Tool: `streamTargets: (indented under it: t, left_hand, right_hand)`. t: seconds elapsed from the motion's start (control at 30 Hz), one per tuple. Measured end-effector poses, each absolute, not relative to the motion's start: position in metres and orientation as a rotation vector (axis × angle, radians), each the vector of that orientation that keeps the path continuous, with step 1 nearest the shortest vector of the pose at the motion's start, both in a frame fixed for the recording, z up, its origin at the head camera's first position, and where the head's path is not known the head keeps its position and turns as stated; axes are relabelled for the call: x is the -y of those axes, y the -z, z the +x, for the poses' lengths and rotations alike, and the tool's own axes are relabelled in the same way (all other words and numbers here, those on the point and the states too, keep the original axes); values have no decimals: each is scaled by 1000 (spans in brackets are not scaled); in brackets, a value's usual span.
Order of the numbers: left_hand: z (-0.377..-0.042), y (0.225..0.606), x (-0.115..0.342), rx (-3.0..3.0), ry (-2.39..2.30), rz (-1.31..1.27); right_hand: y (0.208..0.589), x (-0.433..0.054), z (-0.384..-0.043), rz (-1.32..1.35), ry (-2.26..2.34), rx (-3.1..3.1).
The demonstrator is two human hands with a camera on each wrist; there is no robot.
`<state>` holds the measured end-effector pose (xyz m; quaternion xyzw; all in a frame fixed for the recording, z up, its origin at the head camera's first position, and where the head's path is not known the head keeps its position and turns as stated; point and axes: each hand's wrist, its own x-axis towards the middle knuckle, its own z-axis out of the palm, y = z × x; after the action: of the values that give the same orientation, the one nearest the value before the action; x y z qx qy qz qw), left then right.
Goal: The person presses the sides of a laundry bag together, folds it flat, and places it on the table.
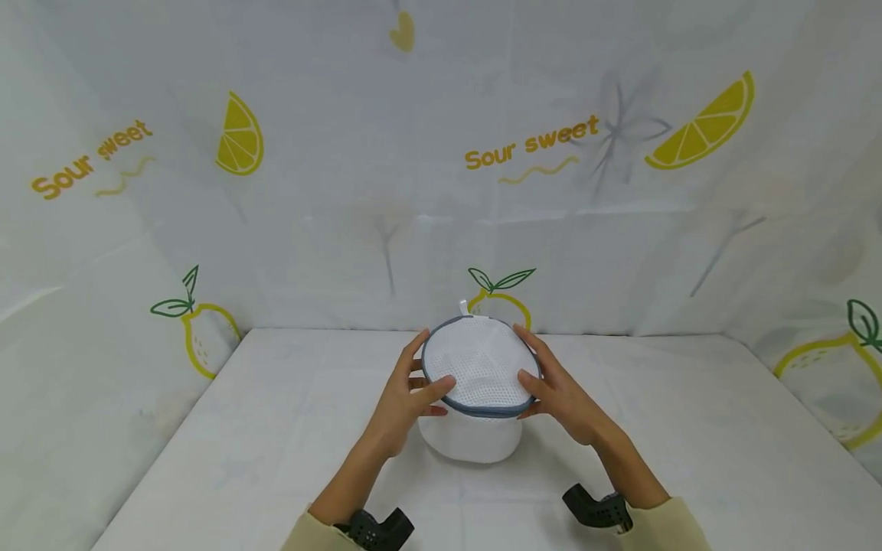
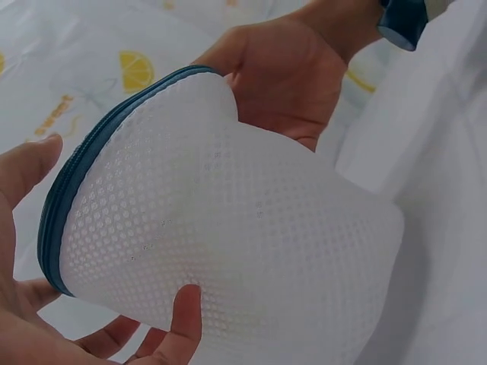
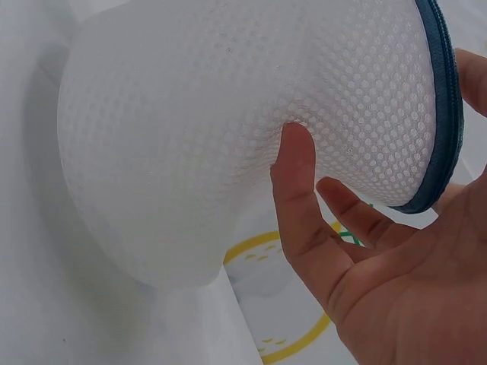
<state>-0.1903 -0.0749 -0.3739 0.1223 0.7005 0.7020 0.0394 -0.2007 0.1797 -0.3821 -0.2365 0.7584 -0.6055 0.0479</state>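
Mesh bag, white, round and blue-rimmed, seems to rest on the flat white-covered table; your left hand and right hand grip it. Its top looks closed; you haven't let go yet.

Orange words reading "Sour sweet" slant upward at the left of the white backdrop; a second "Sour sweet" stands right of its middle. The left wrist view's orange lettering is too blurred to read.

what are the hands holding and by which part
The left hand and right hand hold the white mesh bag by opposite sides of its blue-edged top.
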Motion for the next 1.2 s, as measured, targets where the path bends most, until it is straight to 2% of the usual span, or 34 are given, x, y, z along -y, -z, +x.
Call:
streamTargets:
  t: [0.23, 1.2]
  left_hand:
    - [-189, 376, 72, -2141, -2150, 378]
    - [-188, 391, 62, -2376, -1967, 370]
  right_hand:
    - [381, -177, -200, -654, 1825, -2308]
    - [395, -167, -201, -679, 1729, -2431]
